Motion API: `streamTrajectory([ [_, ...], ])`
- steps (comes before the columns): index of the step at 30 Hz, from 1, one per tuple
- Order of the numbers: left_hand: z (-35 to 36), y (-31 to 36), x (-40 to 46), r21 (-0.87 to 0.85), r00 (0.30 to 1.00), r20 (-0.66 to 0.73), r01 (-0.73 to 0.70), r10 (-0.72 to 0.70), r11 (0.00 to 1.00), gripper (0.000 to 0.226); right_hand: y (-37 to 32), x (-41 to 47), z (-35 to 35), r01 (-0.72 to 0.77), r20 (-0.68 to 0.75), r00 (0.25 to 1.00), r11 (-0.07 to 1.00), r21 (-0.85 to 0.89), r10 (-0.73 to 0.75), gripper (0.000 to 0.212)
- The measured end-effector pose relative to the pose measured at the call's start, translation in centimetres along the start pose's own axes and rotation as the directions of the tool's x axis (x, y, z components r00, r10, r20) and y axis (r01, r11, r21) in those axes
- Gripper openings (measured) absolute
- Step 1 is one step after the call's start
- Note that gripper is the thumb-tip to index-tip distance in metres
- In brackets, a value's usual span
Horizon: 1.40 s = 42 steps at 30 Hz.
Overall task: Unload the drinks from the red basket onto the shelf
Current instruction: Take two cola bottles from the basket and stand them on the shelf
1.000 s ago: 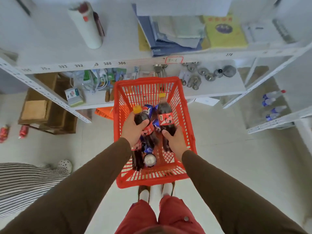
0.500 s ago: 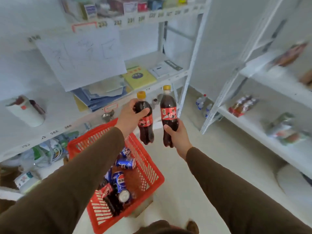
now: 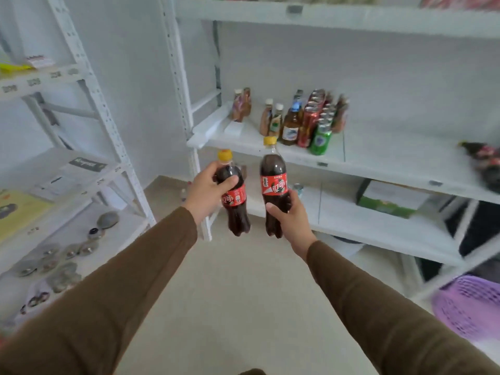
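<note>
From the head camera, the left hand [image 3: 207, 192] was clamped round the upper body of one cola bottle [image 3: 233, 196], thumb across the front just above the red label. The right hand [image 3: 290, 216] gripped a second cola bottle [image 3: 273, 189] low down, fingers wrapped behind it and thumb on the front below the label. Both bottles had yellow caps and were held upright, near each other but not touching, in the air before the white shelf [image 3: 378, 163]; the red basket was out of the frame.

On that shelf stood a cluster of drinks — brown glass bottles [image 3: 290, 125], a row of red cans [image 3: 308, 123] and a green can [image 3: 320, 140] at the front — with two small bottles [image 3: 241, 104] apart to the left. A dark bottle [image 3: 484, 161] lay at the far right. The shelf edge in front of the hands looked bare. On the tier below sat a green and white box [image 3: 389, 197].

To the left, another white rack [image 3: 89, 77] carried small metal pieces [image 3: 62, 253] and a yellow booklet [image 3: 16, 212]. A purple basket [image 3: 470, 307] showed at the lower right. The floor [image 3: 238, 293] was pale, the walls white.
</note>
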<state>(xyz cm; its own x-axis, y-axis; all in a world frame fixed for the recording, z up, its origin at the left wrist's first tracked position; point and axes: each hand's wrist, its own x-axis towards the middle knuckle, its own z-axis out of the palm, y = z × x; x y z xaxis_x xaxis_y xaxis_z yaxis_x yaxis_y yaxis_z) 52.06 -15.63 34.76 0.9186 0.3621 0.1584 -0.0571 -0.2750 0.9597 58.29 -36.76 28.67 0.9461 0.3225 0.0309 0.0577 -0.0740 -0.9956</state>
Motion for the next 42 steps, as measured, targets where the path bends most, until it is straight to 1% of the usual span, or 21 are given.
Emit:
streamTrajectory([
  [3,9.0,2.1,4.4,-0.041,0.995,0.093,-0.018,0.021,0.999,0.029,0.0,2.8,-8.8,0.02,-0.105,0.994,1.0,0.007,-0.019,0.042],
  [7,19.5,4.5,9.6,-0.074,0.979,0.19,-0.062,0.075,0.995,0.03,0.2,5.6,-18.5,0.029,-0.243,0.969,1.0,-0.006,-0.029,0.04],
  [11,27.8,6.1,14.4,-0.047,0.959,0.264,-0.092,0.101,0.995,0.039,0.8,9.1,-25.7,0.004,-0.35,0.937,1.0,-0.007,-0.006,0.045],
  [14,32.5,6.6,18.2,-0.074,0.943,0.317,-0.08,0.1,0.994,0.043,1.8,12.8,-29.6,-0.002,-0.389,0.921,1.0,0.024,0.011,0.046],
  [16,35.1,6.5,21.0,-0.083,0.938,0.33,-0.08,0.103,0.993,0.039,2.5,15.9,-31.8,-0.012,-0.402,0.915,0.999,0.033,0.024,0.045],
  [20,39.9,6.1,27.9,-0.086,0.918,0.368,-0.123,0.146,0.989,0.031,3.8,22.7,-35.8,-0.022,-0.414,0.91,0.999,0.039,0.036,0.044],
  [23,43.3,5.9,33.1,-0.085,0.915,0.381,-0.106,0.131,0.991,0.032,4.2,27.1,-38.5,-0.051,-0.432,0.9,0.998,0.039,0.063,0.045],
  [26,46.7,6.0,38.0,-0.091,0.9,0.414,-0.107,0.136,0.99,0.035,4.4,31.1,-41.2,-0.047,-0.459,0.887,0.999,0.024,0.053,0.046],
  [31,51.5,5.1,44.6,-0.078,0.885,0.448,-0.103,0.127,0.992,0.034,5.2,37.5,-44.7,-0.07,-0.488,0.871,0.997,-0.014,0.054,0.047],
  [35,54.0,4.0,49.6,-0.056,0.886,0.447,-0.109,0.123,0.992,0.037,5.9,43.3,-47.0,-0.07,-0.446,0.894,0.997,-0.034,0.047,0.049],
  [42,57.0,3.6,57.4,0.056,0.922,0.368,-0.152,0.121,0.987,0.039,7.4,52.7,-50.0,-0.046,-0.36,0.933,0.995,-0.093,0.009,0.05],
])
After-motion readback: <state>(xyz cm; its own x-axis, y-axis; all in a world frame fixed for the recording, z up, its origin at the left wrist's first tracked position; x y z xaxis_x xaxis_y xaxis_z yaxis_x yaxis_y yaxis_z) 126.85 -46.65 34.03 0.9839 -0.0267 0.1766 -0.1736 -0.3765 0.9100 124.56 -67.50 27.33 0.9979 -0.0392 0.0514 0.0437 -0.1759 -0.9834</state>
